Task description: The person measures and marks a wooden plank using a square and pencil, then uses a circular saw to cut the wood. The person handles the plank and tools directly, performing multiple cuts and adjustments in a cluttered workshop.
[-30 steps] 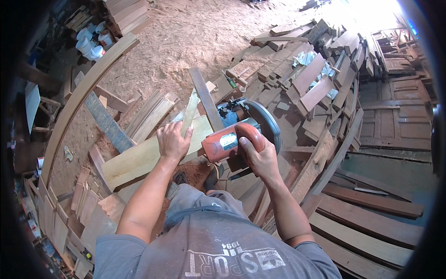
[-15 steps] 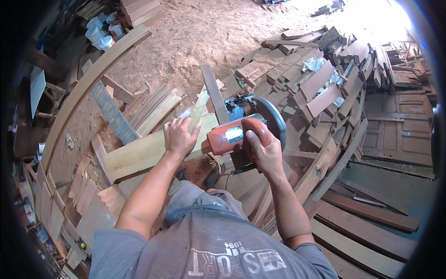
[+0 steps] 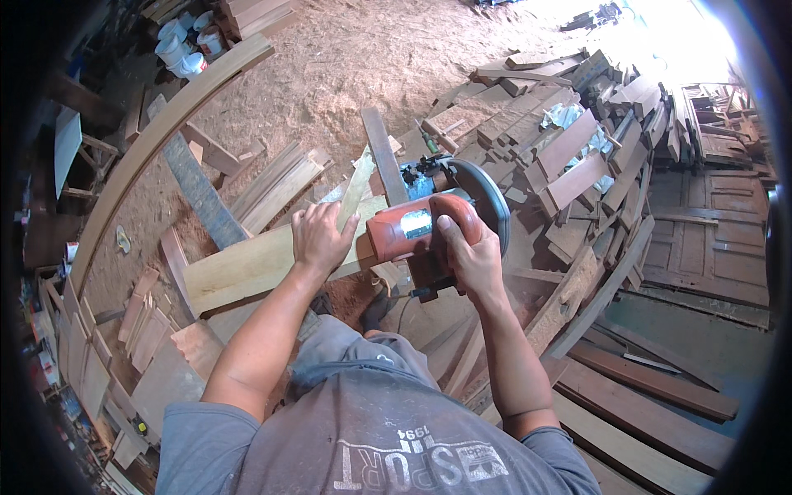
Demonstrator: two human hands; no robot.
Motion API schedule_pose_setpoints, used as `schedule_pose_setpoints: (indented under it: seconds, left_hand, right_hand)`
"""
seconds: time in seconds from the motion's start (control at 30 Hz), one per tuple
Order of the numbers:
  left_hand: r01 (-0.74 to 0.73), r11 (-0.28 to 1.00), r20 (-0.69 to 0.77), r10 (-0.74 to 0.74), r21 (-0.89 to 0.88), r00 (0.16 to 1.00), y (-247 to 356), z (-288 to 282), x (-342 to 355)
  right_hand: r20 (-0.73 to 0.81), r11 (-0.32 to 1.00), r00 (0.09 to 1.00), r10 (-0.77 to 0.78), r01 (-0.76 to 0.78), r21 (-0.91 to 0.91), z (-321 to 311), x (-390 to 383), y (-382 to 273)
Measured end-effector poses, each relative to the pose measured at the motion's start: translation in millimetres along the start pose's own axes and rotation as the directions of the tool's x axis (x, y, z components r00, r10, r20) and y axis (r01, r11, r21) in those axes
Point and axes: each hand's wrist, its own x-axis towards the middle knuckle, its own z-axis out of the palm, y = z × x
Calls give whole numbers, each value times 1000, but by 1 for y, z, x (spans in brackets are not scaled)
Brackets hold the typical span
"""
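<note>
Compared with a second ago, the whole view has shifted slightly, and both hands and the tool now appear a little higher and farther right in it. Seen from above, a person in a dusty grey shirt (image 3: 355, 412) works over a pale board (image 3: 239, 266) that slants up to the right. Their right hand (image 3: 476, 257) is wrapped around the rear handle of an orange power tool (image 3: 393, 231), which has a large round grey guard on its right side and sits at the board's right-hand end. Their left hand (image 3: 320, 239) lies on the board, just left of the tool, with a narrow pale strip (image 3: 356, 186) between thumb and forefinger; whether it grips the strip, I cannot tell. A brown strip (image 3: 381, 153) extends beyond the tool. Stacked offcuts (image 3: 569, 136) fill the right side, and white buckets (image 3: 172, 51) stand at upper left beyond a long plank (image 3: 165, 124).
</note>
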Motion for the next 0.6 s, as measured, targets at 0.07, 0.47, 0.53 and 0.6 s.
schedule_pose_setpoints:
  seconds: [0.07,0.47,0.53,0.6]
  left_hand:
    - [-2,1000,-2,2,1,1000,0,0,0]
    - [-20,1000,-32,21,9,999,-3,5,0]
    - [-15,1000,-4,15,23,1000,-2,3,0]
    - [10,1000,30,-11,27,999,-1,2,-2]
  right_hand:
    - [-1,1000,1000,-9,9,1,0,3,0]
    - [7,998,999,42,-41,-41,8,16,-14]
    - [-17,999,999,34,-35,-38,7,20,-15]
    - [-5,997,997,74,-75,-5,8,22,-14]
